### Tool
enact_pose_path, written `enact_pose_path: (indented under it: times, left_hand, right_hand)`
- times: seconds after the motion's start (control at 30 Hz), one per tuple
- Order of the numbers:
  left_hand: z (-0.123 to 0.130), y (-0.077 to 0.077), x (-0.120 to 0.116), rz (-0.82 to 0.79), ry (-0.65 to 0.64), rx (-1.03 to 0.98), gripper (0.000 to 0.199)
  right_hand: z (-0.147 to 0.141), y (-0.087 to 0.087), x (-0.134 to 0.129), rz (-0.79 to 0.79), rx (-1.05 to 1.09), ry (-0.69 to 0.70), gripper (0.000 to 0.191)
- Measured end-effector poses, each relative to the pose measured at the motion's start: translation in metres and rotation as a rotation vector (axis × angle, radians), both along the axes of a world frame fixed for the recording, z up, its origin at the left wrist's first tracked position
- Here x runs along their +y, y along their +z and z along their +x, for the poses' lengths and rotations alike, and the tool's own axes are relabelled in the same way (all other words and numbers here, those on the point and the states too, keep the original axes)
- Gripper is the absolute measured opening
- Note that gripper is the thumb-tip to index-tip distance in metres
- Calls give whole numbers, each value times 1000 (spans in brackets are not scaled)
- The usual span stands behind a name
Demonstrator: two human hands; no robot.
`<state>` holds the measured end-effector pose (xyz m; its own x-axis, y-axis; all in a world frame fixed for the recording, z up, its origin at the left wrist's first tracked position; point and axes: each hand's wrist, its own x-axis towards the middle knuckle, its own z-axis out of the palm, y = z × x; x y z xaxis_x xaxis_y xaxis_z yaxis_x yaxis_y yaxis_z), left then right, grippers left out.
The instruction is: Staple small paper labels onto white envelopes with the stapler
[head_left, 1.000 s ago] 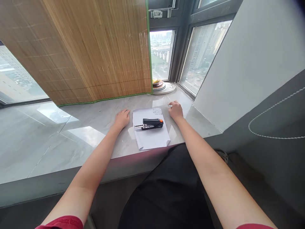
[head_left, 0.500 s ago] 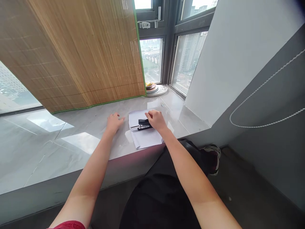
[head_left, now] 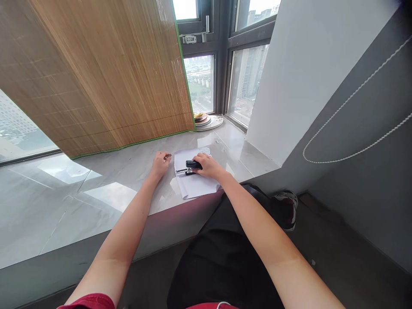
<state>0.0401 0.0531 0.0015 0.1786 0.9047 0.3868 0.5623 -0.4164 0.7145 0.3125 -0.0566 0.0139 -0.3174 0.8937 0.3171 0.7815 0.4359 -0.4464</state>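
Note:
A black and silver stapler [head_left: 189, 165] lies on white paper [head_left: 201, 185] near the front edge of the marble sill. Its silver part sticks out toward the left, apart from the black top. My right hand [head_left: 206, 165] has its fingers wrapped round the right end of the stapler. Left of the paper, my left hand [head_left: 161, 164] is closed in a pinch above the sill, with something small and dark at its fingertips that I cannot make out.
Stacked plates [head_left: 207, 122] stand in the window corner behind the paper. A bamboo blind [head_left: 119, 77] hangs at the back left. On the right are a white wall [head_left: 296, 64] and a looped bead chain [head_left: 341, 105].
My right hand has come down onto the stapler and closed round it. My left hand has moved slightly right, and its fingers have drawn together. The view has shifted a little.

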Motion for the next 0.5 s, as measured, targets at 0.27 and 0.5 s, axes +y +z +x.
enact_pose_path:
  times: [0.27, 0.5]
  left_hand:
    - [1, 11, -1, -410, -467, -700, 37]
    - [-1, 19, -4, -450, -484, -842, 31]
  right_hand:
    - [2, 0, -1, -45, 17, -27, 19]
    - [0, -1, 0, -49, 24, -35, 19]
